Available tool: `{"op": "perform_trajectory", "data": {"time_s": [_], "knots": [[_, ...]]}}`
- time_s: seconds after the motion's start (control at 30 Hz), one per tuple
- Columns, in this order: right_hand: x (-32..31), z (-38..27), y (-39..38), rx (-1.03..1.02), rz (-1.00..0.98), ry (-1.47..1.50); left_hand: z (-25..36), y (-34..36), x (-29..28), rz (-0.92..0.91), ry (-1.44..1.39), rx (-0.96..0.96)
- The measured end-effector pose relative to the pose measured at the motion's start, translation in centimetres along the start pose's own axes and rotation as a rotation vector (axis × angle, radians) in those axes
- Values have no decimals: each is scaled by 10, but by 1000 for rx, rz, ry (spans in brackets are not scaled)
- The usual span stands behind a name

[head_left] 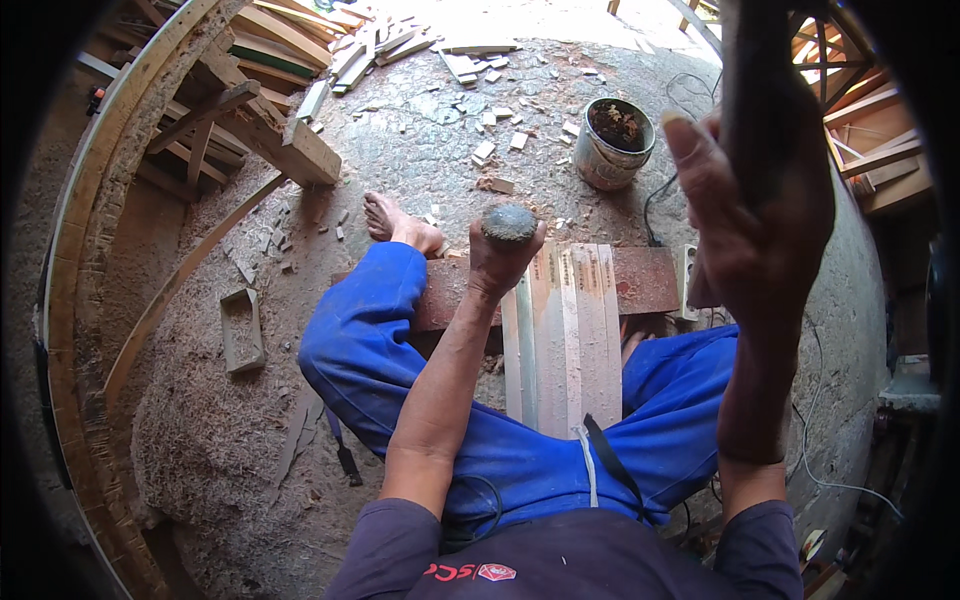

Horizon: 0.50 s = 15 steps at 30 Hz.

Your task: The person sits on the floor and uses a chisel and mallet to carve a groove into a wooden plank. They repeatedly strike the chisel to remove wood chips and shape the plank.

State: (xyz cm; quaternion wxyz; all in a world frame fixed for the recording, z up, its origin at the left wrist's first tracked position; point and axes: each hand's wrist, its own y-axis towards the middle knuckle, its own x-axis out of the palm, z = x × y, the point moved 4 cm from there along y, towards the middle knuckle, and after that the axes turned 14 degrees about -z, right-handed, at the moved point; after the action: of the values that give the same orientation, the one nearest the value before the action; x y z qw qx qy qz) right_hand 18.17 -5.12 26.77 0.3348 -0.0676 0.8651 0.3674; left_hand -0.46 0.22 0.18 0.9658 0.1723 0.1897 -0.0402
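Observation:
My left hand (498, 268) is closed around an upright tool, seen end-on. Its round, battered top (509, 222) looks like the butt of a chisel handle; the blade is hidden below my fist. Just beside it, several pale wooden strips (575, 340) lie side by side between my legs, with rows of small marks or cuts near their far ends. They rest across a reddish-brown wooden block (648, 280). High and close at the right, my right hand (760, 215) grips a thick dark shaft (757, 80), whose far end runs out of view.
A bucket (612, 145) with chips in it stands beyond the block. Wood offcuts (480, 65) litter the floor. A rectangular wooden frame (242, 330) lies at the left, near a curved wooden piece (180, 275). A power strip (688, 280) and cables are at the right.

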Motion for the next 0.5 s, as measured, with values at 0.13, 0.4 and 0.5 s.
{"op": "perform_trajectory", "data": {"time_s": [0.13,0.4,0.5], "knots": [[10,15,0,-68,93,-21,4,0,4,45,-45,50],[92,83,-97,331,-725,29,6,0,-2,-69,-205,-23],[77,77,-102,449,-604,227,-22,-12,-17,48,-181,-3]]}}
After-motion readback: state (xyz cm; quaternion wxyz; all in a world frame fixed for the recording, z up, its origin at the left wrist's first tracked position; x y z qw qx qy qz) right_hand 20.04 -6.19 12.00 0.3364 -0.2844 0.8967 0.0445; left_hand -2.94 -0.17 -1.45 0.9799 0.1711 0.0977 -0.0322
